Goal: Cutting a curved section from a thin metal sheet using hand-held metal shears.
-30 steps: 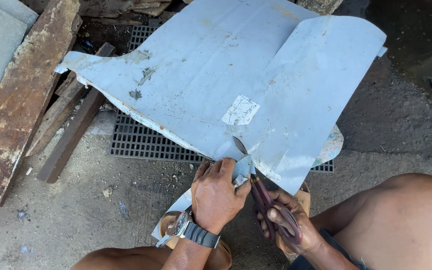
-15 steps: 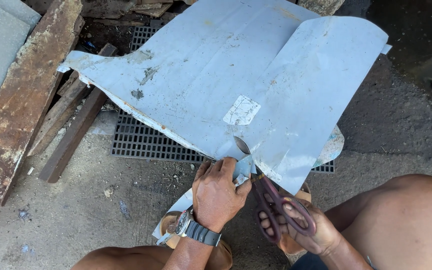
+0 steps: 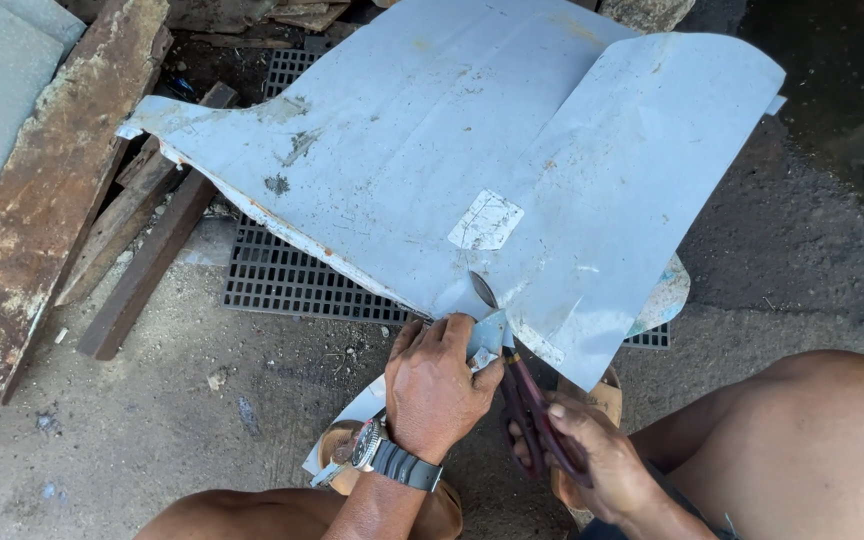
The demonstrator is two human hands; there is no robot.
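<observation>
Snips biting into the sheet's near edge

Your left hand (image 3: 439, 385) pinches the pale sheet metal (image 3: 472, 170) beside the cut, steadying it over the drain grate (image 3: 282, 280), while your right hand (image 3: 592, 460) clasps the tin snips (image 3: 517, 385), blades entering that edge.

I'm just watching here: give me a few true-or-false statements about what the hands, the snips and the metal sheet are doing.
1. The right hand grips dark red tin snips. True.
2. The left hand is bare at the wrist. False: it wears a wristwatch.
3. The pale blue metal sheet lies over a black floor grate. True.
4. The left hand rests on the rusty beam. False: it holds the sheet's edge beside the blades.
</observation>
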